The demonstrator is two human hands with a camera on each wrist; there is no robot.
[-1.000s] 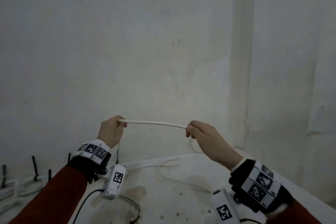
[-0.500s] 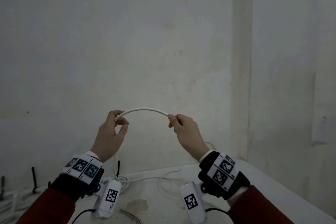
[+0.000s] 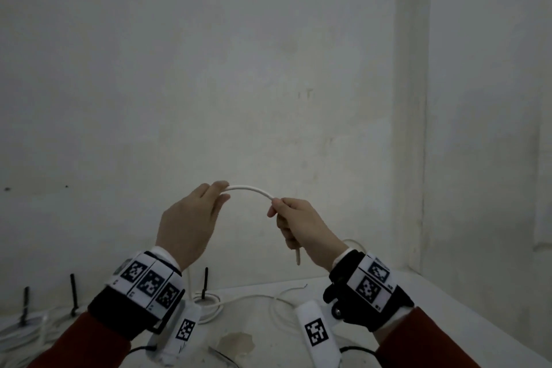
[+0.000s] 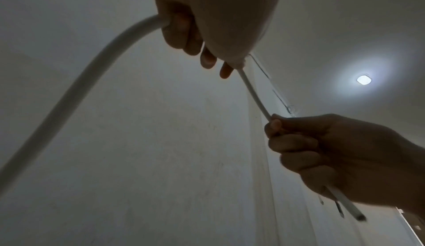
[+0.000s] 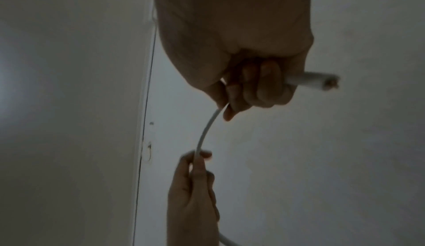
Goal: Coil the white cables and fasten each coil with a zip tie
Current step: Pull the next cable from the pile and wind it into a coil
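I hold a stiff white cable (image 3: pixel 251 189) in the air in front of the wall, bent into a short arch between both hands. My left hand (image 3: pixel 219 191) pinches it between thumb and fingertips at the arch's left end; the cable (image 4: pixel 76 90) runs on down from that hand. My right hand (image 3: pixel 276 207) grips it in a fist, and the cut end (image 3: pixel 297 258) sticks out below the fist. The right wrist view shows that cut end (image 5: pixel 322 82) and the arch (image 5: pixel 204 131) reaching my left hand (image 5: pixel 197 157).
On the white table (image 3: pixel 433 302) below lie a coiled white cable (image 3: pixel 209 302) with an upright black zip tie (image 3: pixel 205 281), loose white cable (image 3: pixel 280 299), and further coils with black ties (image 3: pixel 73 293) at the left. A wall corner stands at the right.
Both hands have risen and drawn closer together. The cable between them, straight a second ago, is bent into a tighter arch, and its cut end now shows below my right fist.
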